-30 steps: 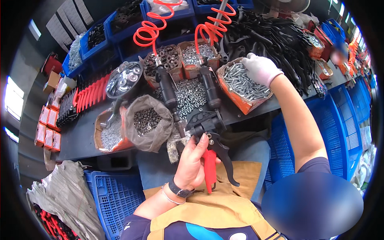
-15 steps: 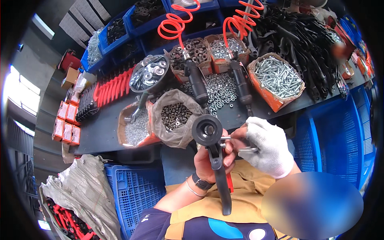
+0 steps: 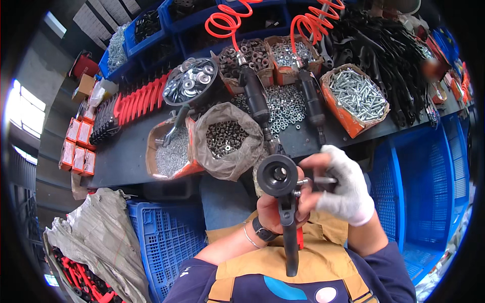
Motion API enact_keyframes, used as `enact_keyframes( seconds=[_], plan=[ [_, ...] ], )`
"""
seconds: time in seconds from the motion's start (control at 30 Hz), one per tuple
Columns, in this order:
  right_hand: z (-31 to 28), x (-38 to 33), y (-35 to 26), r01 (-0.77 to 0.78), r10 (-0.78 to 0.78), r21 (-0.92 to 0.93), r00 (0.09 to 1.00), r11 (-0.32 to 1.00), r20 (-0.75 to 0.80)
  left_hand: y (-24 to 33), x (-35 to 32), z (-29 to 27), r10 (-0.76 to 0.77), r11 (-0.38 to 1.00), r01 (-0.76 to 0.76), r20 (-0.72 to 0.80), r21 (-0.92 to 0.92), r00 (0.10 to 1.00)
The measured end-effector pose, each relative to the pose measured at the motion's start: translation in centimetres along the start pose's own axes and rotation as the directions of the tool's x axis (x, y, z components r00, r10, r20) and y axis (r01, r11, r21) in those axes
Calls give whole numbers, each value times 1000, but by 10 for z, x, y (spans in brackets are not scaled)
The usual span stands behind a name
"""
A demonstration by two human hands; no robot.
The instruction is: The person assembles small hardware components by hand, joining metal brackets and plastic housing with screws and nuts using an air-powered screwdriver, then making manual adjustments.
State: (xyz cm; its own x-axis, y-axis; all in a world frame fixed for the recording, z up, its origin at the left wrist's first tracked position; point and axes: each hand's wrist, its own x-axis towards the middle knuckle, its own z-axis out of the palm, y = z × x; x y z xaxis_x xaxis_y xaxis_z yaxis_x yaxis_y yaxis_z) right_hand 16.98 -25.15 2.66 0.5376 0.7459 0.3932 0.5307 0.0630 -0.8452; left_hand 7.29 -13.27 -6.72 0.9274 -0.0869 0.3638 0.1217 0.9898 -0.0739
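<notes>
My bare left hand point(image 3: 273, 213) is closed around a black hand tool with a ring-shaped head point(image 3: 277, 174) and a long curved lever point(image 3: 290, 242). A bit of red handle point(image 3: 300, 237) shows behind the lever. Metal bolt ends point(image 3: 302, 183) stick out at the right of the tool, just below its head. Beside them is my right hand point(image 3: 346, 192), in a white glove with bare fingertips. Its curled fingers hold a silver bolt point(image 3: 325, 180), partly hidden; the thumb and finger tips are close to the tool's side.
Two black air drivers point(image 3: 255, 96) point(image 3: 313, 98) hang on red coiled hoses above loose nuts point(image 3: 287, 108). A box of bolts point(image 3: 356, 93), a bag of dark nuts point(image 3: 222, 141), a bowl of washers point(image 3: 187, 83) and red handles point(image 3: 141, 98) crowd the bench. Blue crates point(image 3: 169, 247) stand below.
The tool and my left hand have shifted slightly right. My right hand's fingers have spread a little and moved beside the bolt ends at the tool.
</notes>
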Motion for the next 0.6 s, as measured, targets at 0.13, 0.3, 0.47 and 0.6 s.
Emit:
enact_keyframes(
  seconds=[0.13,0.3,0.47,0.6],
  plan=[
    [13,-21,11,112,-169,-295,970,949,-175,2,3,2,70,998,-70,18,-6,997],
    [22,-11,9,186,-245,-291,952,939,-182,2,-4,6,26,999,-26,-6,-34,1000],
    [10,-5,11,54,-57,-34,996,998,-74,1,-10,7,18,1000,-18,-19,-14,1000],
    [6,-3,-1,236,-258,-315,966,919,-30,12,-12,-2,-126,991,129,57,-42,990]
  ],
)
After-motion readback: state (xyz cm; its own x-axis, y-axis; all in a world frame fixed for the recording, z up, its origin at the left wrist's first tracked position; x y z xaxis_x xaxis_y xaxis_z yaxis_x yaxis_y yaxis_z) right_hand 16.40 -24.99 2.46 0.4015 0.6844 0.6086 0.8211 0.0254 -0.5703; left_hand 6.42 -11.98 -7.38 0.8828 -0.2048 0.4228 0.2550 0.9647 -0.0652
